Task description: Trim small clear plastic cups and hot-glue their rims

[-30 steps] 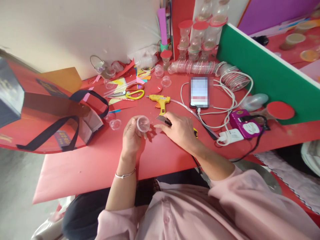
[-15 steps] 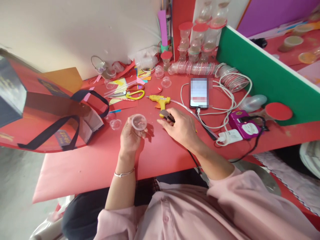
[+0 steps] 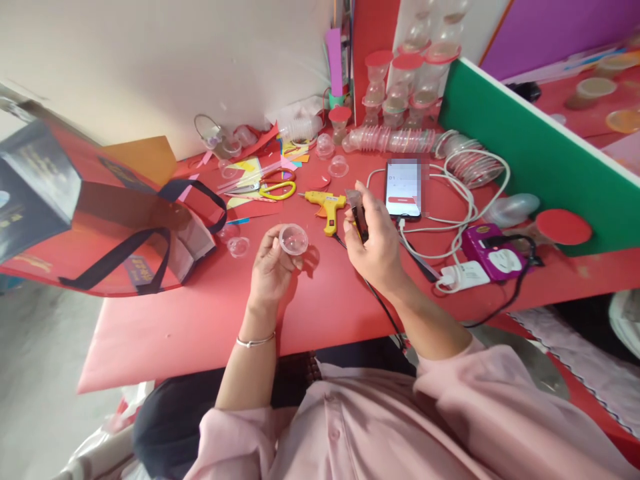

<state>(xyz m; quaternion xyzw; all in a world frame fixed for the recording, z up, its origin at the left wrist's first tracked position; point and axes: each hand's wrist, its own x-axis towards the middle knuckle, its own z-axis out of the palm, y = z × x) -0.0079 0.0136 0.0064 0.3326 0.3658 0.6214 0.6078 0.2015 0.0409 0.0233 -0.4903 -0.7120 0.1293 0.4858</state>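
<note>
My left hand (image 3: pixel 273 267) is closed around a small clear plastic cup (image 3: pixel 293 240), its round mouth turned up toward me. In my right hand (image 3: pixel 373 240) is a small dark tool (image 3: pixel 359 217) with a greyish end; its kind is not clear, as my fingers partly cover it. Just left of that hand, a yellow glue gun (image 3: pixel 327 205) lies on the red table (image 3: pixel 200 333). Scissors with yellow and red handles (image 3: pixel 277 189) rest further back, beside paper scraps. One more clear cup (image 3: pixel 239 247) sits left of my left hand.
A large red and dark bag (image 3: pixel 100 233) stands at the left. Stacked clear cups (image 3: pixel 390 139) lie at the back, near red-topped cup towers (image 3: pixel 397 83). A phone (image 3: pixel 403 187), white cable and purple power socket (image 3: pixel 493 253) occupy the right, beside a green partition (image 3: pixel 530 160).
My right hand has turned upward and moved slightly right, tilting the dark tool more upright and uncovering the glue gun's handle. My left hand still holds the cup. The view has shifted slightly.
</note>
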